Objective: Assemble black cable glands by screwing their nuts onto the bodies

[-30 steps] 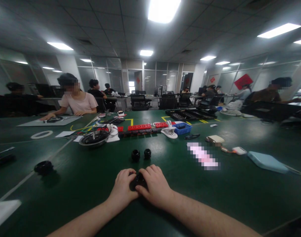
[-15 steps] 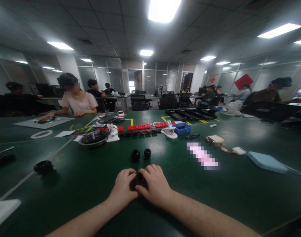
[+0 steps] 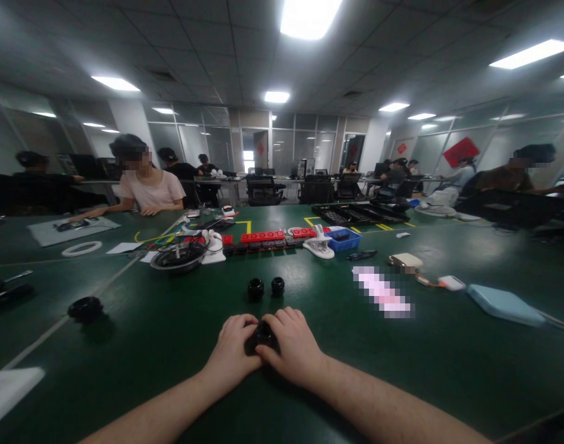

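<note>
Between my two hands a glossy black round fitting (image 3: 264,333) sits at the table surface, mostly covered by fingers. My left hand (image 3: 233,345) curls around its left side, thumb and fingers closed on it. From the right, my right hand (image 3: 294,342) grips the same piece, its thumb across the near side. Just beyond my fingertips stand two similar ribbed black fittings, a larger one (image 3: 255,288) and a smaller one (image 3: 277,286), side by side and untouched. Another, wider black ribbed part (image 3: 85,309) lies off to the left.
The green table (image 3: 194,327) carries a metal bowl of cables (image 3: 178,258), red blocks (image 3: 263,238), a white stand (image 3: 318,245) and a blue bin (image 3: 344,240) across the middle. A light blue case (image 3: 505,304) lies right. A person in a pink top (image 3: 150,190) sits far left.
The whole view has shifted slightly to the right. Both hands keep their hold on the black fitting, with hardly any movement.
</note>
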A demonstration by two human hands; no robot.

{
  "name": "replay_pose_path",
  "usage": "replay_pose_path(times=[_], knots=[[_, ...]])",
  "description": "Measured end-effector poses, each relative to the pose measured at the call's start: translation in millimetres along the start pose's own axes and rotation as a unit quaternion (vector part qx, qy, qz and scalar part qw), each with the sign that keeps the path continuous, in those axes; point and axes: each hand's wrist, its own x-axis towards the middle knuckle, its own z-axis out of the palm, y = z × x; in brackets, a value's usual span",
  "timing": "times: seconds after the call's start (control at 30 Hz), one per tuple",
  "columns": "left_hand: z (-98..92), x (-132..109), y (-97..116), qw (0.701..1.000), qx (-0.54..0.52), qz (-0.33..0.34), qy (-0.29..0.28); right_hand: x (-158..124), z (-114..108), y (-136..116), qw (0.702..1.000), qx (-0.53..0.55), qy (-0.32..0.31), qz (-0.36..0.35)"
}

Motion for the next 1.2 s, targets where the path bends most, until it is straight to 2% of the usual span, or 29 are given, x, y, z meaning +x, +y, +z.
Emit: replay_pose_path(times=[0.43,1.2], knots=[[-3.7,-1.2,5.2,1.0,-0.021,-0.015,-0.011,0.5,-2.5,-0.7,1.0,0.001,-0.017,0.002],[-1.6,-2.1,4.6,1.0,-0.016,-0.008,-0.001,-1.6,2.6,-0.6,1.0,0.013,0.004,-0.001]])
